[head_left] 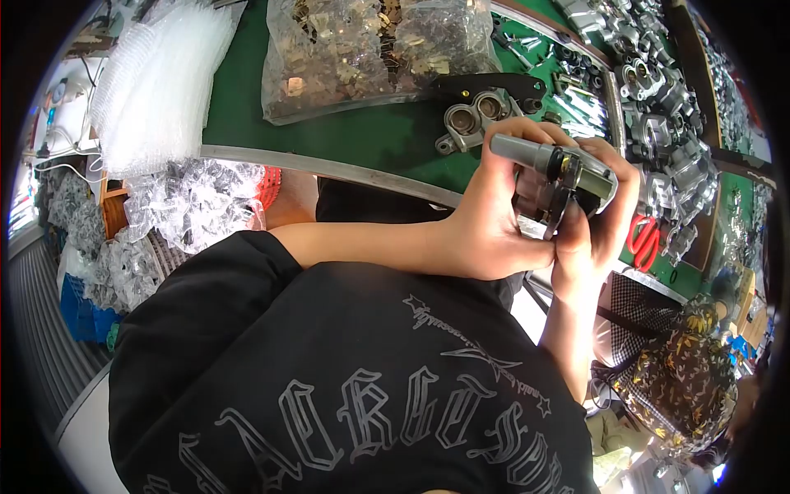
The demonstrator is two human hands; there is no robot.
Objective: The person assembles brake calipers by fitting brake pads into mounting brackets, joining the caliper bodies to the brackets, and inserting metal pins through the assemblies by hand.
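A grey metal caliper-like part (597, 185) with a cylindrical pin at its left end is held between both hands above the front edge of the green bench. My left hand (494, 222) wraps round its left side, fingers over the top and thumb below. Around the right side curl the fingers of my right hand (588, 239), its thumb pressing on the dark middle of the part. Just left of the hands, a second metal casting with two round bores (465, 121) lies on the bench, beside a black lever-like piece (485, 85).
A clear bag of brass-coloured pieces (346, 66) lies on the bench (239, 111), with bubble wrap (164, 82) to its left. Bolts (580, 107) and many castings (658, 140) fill the right. Red-handled tool (643, 243) sits near the edge. A person in patterned clothing (679, 379) is at lower right.
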